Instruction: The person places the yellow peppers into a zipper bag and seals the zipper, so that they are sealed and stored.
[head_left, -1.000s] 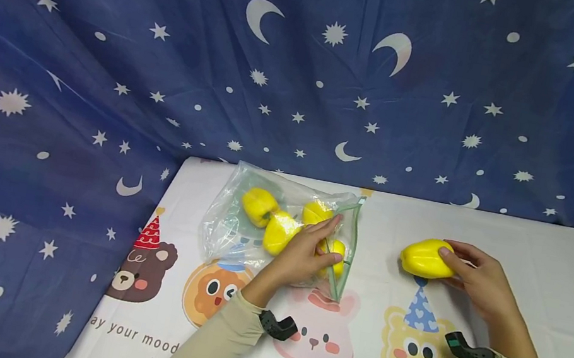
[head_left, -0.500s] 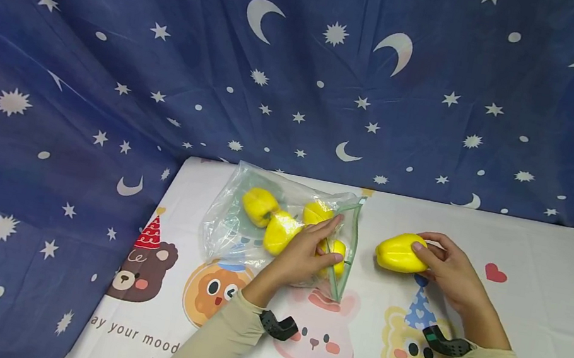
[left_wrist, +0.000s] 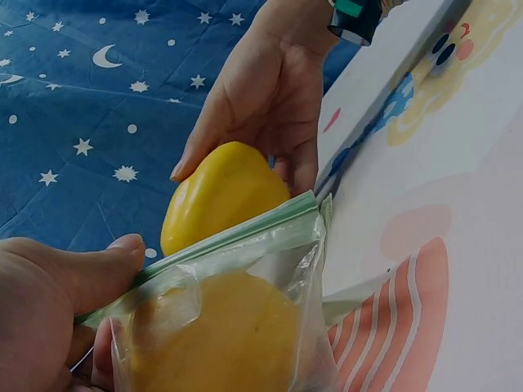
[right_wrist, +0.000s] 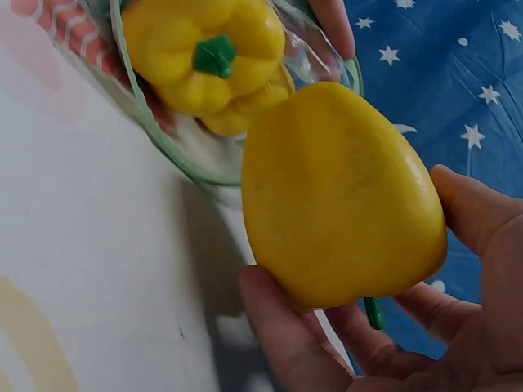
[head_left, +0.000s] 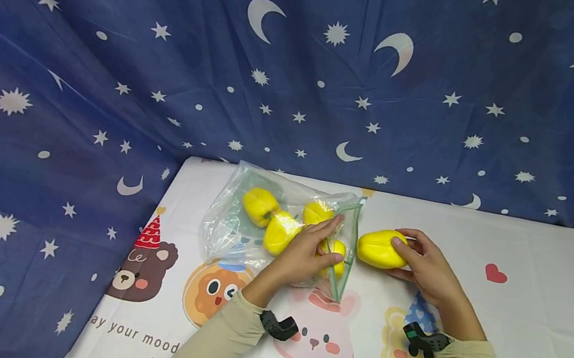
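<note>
A clear zip bag [head_left: 223, 228] with a green-edged mouth lies at the left of the table, its opening facing right. Inside are several yellow bell peppers [head_left: 259, 206]. My left hand [head_left: 302, 255] grips the upper layer of the bag at its mouth, thumb above and fingers under the edge in the left wrist view. In my right hand [head_left: 430, 265] is another yellow bell pepper [head_left: 381, 248], held around its stem end with the blunt bottom toward the bag. That pepper is just outside the open mouth [right_wrist: 167, 151]; a pepper with a green stem [right_wrist: 214, 57] shows inside.
The white tablecloth [head_left: 534, 280] carries printed cartoon figures and lettering. Behind and to the left hangs a dark blue curtain [head_left: 304, 80] with moons and stars. Black wrist cameras [head_left: 279, 326] sit on both forearms.
My right hand has carried its pepper leftward across the table, right up beside the bag's mouth. The left hand and the bag have stayed in place.
</note>
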A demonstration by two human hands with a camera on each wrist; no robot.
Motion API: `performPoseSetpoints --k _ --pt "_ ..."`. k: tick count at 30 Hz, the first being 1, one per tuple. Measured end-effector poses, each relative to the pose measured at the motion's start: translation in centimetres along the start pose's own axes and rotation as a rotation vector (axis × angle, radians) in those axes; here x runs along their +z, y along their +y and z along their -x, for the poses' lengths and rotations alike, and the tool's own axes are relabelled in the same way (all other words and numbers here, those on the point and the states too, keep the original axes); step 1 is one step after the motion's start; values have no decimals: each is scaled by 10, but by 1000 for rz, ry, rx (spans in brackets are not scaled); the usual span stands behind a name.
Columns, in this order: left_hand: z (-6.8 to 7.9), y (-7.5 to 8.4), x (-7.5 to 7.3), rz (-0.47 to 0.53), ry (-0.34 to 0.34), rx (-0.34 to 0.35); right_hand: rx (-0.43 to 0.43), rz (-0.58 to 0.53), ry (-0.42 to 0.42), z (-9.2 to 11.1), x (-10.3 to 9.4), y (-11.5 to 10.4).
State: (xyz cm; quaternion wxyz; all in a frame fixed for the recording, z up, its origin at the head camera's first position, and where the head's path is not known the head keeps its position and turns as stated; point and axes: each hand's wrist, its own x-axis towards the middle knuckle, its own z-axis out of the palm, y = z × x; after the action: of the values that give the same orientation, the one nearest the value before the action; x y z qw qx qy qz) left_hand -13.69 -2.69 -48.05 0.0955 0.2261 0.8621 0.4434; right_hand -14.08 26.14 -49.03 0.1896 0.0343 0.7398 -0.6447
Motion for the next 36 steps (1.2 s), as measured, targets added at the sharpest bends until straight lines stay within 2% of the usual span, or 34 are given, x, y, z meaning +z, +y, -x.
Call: performPoseSetpoints --k 12,26,36 --pt "0 0 0 -1 5 8 -29 5 7 -7 21 -3" --pt "1 2 0 -8 -4 2 -23 40 96 -17 33 -5" --pt "1 0 0 -20 -1 17 2 58 109 -20 39 -8"
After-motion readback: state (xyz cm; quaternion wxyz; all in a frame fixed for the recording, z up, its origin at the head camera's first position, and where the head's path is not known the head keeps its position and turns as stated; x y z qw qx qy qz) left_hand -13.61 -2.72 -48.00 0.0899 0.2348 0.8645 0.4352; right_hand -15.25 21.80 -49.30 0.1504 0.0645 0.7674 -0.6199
